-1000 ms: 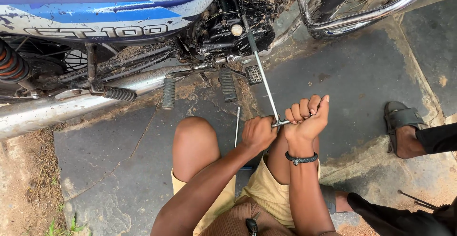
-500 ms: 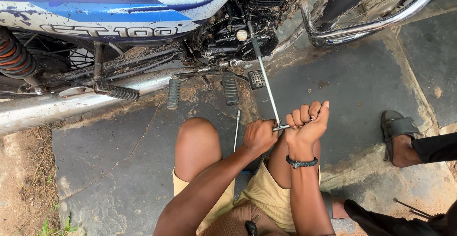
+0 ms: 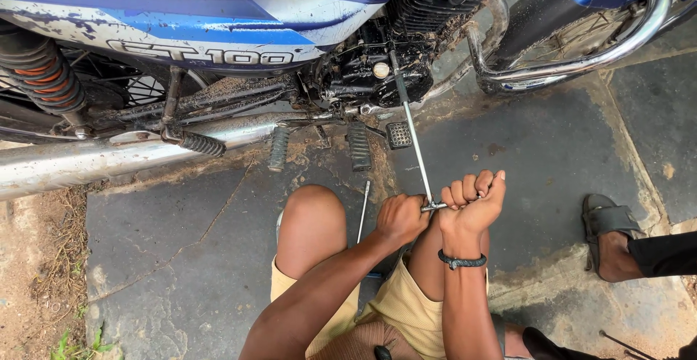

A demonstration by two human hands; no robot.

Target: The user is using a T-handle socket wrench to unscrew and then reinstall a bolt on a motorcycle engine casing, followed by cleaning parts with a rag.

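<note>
A long metal T-handle wrench [image 3: 410, 138] runs from the black engine [image 3: 363, 77] of a blue motorcycle [image 3: 218, 11] down to the person's hands, its far end set against the engine case. The left hand [image 3: 401, 218] has its grip closed around one side of the crossbar; the right hand [image 3: 475, 200] is a fist clamped on the other side, a dark band [image 3: 462, 261] on that wrist. A second thin rod [image 3: 363, 211] lies on the stone floor [image 3: 552, 157] by the bare knee [image 3: 312, 215]. Another person's sandalled foot [image 3: 610, 240] rests at the right.
</note>
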